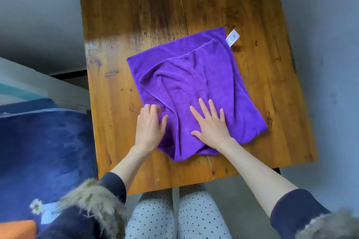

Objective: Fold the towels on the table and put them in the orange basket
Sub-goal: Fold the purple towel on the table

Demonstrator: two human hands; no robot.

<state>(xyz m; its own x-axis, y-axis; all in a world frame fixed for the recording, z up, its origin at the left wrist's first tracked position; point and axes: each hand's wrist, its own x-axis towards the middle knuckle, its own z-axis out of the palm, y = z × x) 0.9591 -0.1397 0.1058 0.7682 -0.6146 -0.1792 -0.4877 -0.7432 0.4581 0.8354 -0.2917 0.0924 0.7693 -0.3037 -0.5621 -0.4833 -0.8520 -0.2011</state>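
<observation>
1. Head view: a purple microfibre towel (194,87) lies on the wooden counter (136,15), already folded once, its upper layer rumpled and set askew over the lower one. A white care label (232,38) sticks out at the far right corner.
2. The right hand (210,122) lies flat on the near part of the towel, fingers straight and spread, pressing it down.
3. The left hand (150,124) sits at the towel's near-left edge, fingers curled onto the cloth — whether it truly pinches the edge I cannot tell.
4. The towel looks light, soft and limp — it will sag and wrinkle, so it is probably best taken by its corners or hemmed edge.
5. An orange shape (16,229) at the lower left may be the basket.
</observation>
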